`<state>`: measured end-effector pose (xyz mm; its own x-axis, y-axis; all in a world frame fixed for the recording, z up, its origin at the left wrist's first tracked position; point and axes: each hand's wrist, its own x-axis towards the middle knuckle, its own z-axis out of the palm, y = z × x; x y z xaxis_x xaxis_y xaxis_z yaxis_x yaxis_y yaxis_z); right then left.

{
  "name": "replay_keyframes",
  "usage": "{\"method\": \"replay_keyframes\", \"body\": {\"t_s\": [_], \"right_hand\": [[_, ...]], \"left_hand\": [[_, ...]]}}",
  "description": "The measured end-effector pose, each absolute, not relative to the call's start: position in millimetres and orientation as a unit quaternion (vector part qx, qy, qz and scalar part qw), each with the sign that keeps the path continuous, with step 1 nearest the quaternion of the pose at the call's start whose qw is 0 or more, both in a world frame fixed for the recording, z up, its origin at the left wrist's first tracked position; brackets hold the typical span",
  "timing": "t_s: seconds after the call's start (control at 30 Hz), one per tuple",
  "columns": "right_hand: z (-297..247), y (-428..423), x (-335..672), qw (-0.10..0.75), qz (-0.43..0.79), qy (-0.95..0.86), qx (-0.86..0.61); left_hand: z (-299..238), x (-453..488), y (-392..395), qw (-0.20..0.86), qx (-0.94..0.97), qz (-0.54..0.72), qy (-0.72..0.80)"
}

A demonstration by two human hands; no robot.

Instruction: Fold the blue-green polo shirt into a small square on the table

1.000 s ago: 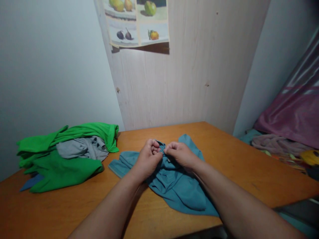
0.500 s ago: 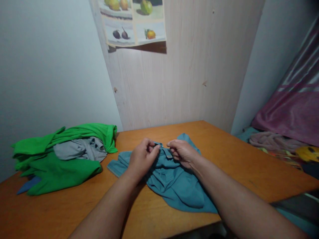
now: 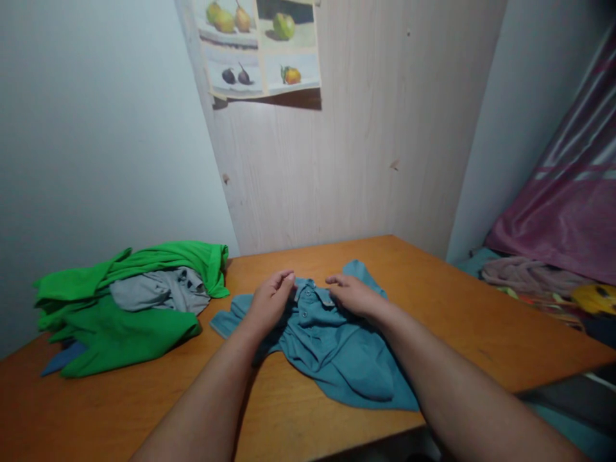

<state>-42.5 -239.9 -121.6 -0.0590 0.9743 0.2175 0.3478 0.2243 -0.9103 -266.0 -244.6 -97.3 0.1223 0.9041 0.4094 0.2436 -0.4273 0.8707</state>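
Observation:
A crumpled teal polo shirt (image 3: 332, 356) lies on the wooden table before me, its collar pointing away and two buttons of the placket showing. My left hand (image 3: 272, 300) rests at the left side of the collar, fingers loosely extended with the thumb close to them. On the opposite side, my right hand (image 3: 353, 294) has its fingers stretched toward the collar, thumb low against the cloth. Between the hands the collar and placket lie uncovered. No cloth shows pinched in either hand, though the undersides of the fingers are hidden.
Left on the orange-brown table (image 3: 462, 321) sits a pile of bright green clothing (image 3: 129, 340) with a grey garment (image 3: 156, 289) in it. A fruit picture (image 3: 260, 51) hangs on the panel behind. At far right are a pink curtain (image 3: 568, 218) and a yellow item (image 3: 594, 298).
Both hands have let go at the collar and drawn apart, the left one moving left. The buttons they covered now show. The view has tilted slightly upward.

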Motion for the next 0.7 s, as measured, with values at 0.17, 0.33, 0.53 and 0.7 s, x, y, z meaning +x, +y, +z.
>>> {"method": "replay_keyframes", "body": {"t_s": [0.17,0.33,0.53,0.7], "right_hand": [[-127.6,-243.5,-43.9,0.328,0.287,-0.748,-0.501],[-131.1,-240.1,-44.2,0.373,0.244,-0.751,-0.487],[-124.6,-244.0,-46.8,0.442,0.185,-0.75,-0.456],[-112.5,-253.4,-48.2,0.504,0.155,-0.702,-0.479]], "left_hand": [[-107.7,-269.9,-239.3,0.323,0.727,0.429,0.427],[-119.2,-273.4,-231.6,0.281,0.748,0.397,0.453],[-115.6,-275.3,-233.2,0.124,0.844,0.331,0.404],[-108.9,-277.8,-234.2,0.052,0.831,0.309,0.459]]}}
